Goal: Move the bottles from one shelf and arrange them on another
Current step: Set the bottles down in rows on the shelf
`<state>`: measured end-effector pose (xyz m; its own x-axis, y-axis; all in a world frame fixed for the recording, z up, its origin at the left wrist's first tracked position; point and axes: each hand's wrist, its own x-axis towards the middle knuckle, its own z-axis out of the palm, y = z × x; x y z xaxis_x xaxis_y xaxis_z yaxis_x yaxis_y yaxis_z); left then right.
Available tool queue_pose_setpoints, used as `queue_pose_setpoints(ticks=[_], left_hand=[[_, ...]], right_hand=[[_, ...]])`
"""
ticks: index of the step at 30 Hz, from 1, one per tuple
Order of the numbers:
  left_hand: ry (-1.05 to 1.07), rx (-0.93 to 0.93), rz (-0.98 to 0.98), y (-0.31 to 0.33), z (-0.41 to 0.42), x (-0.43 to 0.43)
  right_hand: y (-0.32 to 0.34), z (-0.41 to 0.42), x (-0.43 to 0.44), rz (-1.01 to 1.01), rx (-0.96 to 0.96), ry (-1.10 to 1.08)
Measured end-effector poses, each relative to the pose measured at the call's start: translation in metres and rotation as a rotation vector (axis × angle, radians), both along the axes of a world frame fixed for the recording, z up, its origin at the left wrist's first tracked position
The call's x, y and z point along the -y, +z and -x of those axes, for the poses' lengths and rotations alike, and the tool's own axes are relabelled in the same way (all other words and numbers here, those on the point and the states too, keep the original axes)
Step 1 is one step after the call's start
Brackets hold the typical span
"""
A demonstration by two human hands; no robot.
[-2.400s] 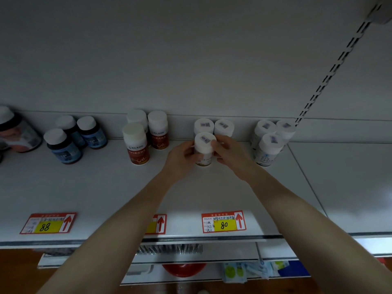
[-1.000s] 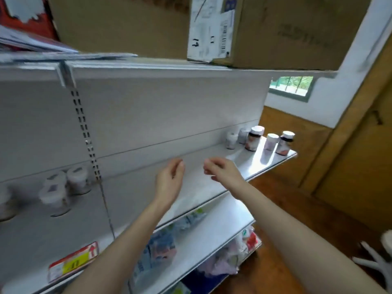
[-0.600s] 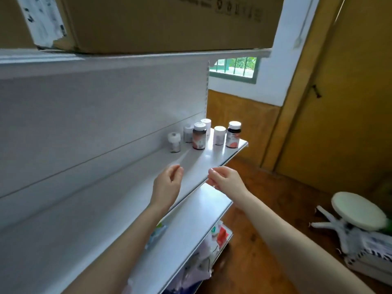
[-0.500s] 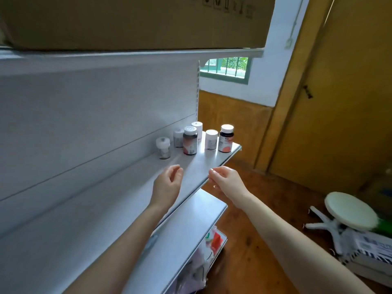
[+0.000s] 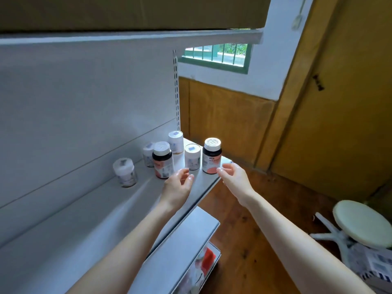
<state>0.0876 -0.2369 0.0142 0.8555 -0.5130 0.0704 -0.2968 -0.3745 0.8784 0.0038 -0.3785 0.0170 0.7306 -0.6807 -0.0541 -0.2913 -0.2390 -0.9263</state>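
Several bottles stand at the right end of a white shelf [image 5: 99,211]. Two dark bottles with white caps and pink labels are there: one [image 5: 212,156] at the shelf's front corner, another [image 5: 162,160] further left. White bottles stand between and behind them: one [image 5: 192,157] in front, one [image 5: 175,142] at the back, one [image 5: 148,154] beside it, and one [image 5: 125,172] apart on the left. My left hand [image 5: 177,184] is open just short of the left dark bottle. My right hand [image 5: 234,177] is open beside the corner bottle, holding nothing.
A cardboard box [image 5: 131,12] sits on the shelf above. A lower shelf [image 5: 184,236] juts out below, with packets under it. A white round stool [image 5: 362,223] stands on the wooden floor at the right. A yellow door [image 5: 343,102] and a barred window [image 5: 216,55] lie beyond.
My hands let go of a white bottle on the left shelf section. The view swung right, and both empty hands have moved up close to the bottles at the shelf's end.
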Motion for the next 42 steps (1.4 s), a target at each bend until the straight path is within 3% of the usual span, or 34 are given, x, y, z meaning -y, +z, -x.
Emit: queue_pose_setpoints(ticks=[10, 20, 31, 42], left_hand=[[0.056, -0.021, -0.054, -0.011, -0.015, 0.088], [0.204, -0.110, 0.184, -0.004, -0.005, 0.059], [0.623, -0.048, 0.366, 0.030, 0.046, -0.140], [0.942, -0.019, 0.467, 0.034, 0.211, -0.398]], right_hand=[[-0.020, -0.053, 0.087, -0.104, 0.009, 0.308], [-0.015, -0.063, 0.076, -0.306, 0.080, 0.477], [0.029, -0.076, -0.128, -0.480, 0.071, 0.967], [0.031, 0.021, -0.415, -0.529, -0.054, 1.341]])
